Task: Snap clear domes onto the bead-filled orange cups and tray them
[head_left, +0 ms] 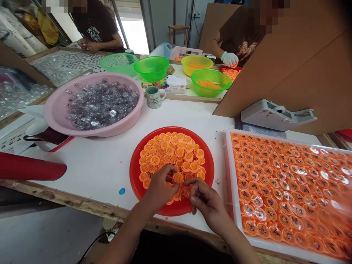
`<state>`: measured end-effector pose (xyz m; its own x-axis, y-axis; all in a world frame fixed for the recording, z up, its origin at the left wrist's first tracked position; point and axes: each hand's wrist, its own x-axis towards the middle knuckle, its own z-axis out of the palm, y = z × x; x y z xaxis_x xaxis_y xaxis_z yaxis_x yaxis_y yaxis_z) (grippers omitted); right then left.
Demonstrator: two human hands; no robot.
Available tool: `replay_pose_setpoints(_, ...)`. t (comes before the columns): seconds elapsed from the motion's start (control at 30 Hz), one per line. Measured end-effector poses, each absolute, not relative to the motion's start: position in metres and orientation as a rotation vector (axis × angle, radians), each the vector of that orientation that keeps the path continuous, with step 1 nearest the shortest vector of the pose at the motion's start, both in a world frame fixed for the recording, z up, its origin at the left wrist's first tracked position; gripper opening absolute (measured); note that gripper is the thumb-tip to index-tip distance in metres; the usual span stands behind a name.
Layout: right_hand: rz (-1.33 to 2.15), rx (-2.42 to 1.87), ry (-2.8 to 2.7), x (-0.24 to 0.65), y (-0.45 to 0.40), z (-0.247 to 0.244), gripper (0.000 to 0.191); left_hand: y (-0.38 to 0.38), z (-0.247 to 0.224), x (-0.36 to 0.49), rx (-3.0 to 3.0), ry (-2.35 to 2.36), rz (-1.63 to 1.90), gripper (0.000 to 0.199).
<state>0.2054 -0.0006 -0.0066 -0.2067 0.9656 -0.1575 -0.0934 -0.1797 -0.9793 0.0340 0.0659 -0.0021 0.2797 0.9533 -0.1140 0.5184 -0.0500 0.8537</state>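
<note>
A red round tray point(134, 183) lies in front of me, covered with many small orange round cups point(169, 150). Over its near half, my left hand point(162, 185) pinches one orange cup point(178, 178) between thumb and fingers, its open face turned up. My right hand point(205, 200) hovers at the tray's right side, close to that cup, with its fingers curled and the fingertips near together. Whether something small sits in the right fingers is not clear. At my right, a white tray point(228, 165) holds rows of orange cups with shiny clear tops and dark printed marks.
A pink basin point(52, 106) of clear domed pieces stands back left, beside a mug point(154, 98). A tape dispenser point(275, 115) sits against a cardboard panel point(302, 73). Green bowls point(151, 69) and a yellow bowl point(196, 66) stand farther back, where two people work.
</note>
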Motion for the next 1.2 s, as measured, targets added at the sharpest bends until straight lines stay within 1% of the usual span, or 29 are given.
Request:
replay_pose_setpoints(0.1, 1.720, -1.002, -0.961, 0.203, -0.001, -0.006, 0.022, 0.055, -0.003, 0.039, 1.655, 1.315, 0.606, 0.022)
replay_pose_setpoints(0.17, 1.696, -1.017, -0.881, 0.208, -0.003, -0.008, 0.024, 0.051, -0.006, 0.039, 1.605, 1.299, 0.587, 0.023)
replay_pose_setpoints(0.37, 1.583, -1.110, -0.736, 0.228, -0.013, -0.021, 0.019, 0.045, -0.002, 0.036, 1.431, 1.210, 0.550, 0.023)
replay_pose_setpoints(0.5, 1.637, -1.047, -0.674, 0.220, -0.014, -0.018, 0.020, 0.044, 0.007, 0.040, 1.376, 1.165, 0.498, 0.016)
replay_pose_setpoints(0.6, 1.753, -0.989, -0.716, 0.214, -0.012, -0.013, 0.022, 0.043, 0.010, 0.045, 1.368, 1.178, 0.450, 0.017)
replay_pose_setpoints(0.8, 1.552, -1.167, -0.676, 0.227, -0.009, -0.010, 0.027, 0.041, 0.007, 0.044, 1.312, 1.208, 0.453, 0.025)
replay_pose_setpoints(1.07, 1.630, -1.114, -0.508, 0.228, -0.013, -0.015, 0.024, 0.047, 0.015, 0.042, 1.163, 1.020, 0.471, 0.018)
replay_pose_setpoints(1.13, 1.631, -1.102, -0.514, 0.226, -0.012, -0.016, 0.024, 0.047, 0.016, 0.044, 1.088, 0.972, 0.470, 0.015)
replay_pose_setpoints(1.2, 1.625, -1.120, -0.558, 0.225, -0.010, -0.015, 0.023, 0.047, 0.016, 0.044, 1.046, 0.937, 0.469, 0.016)
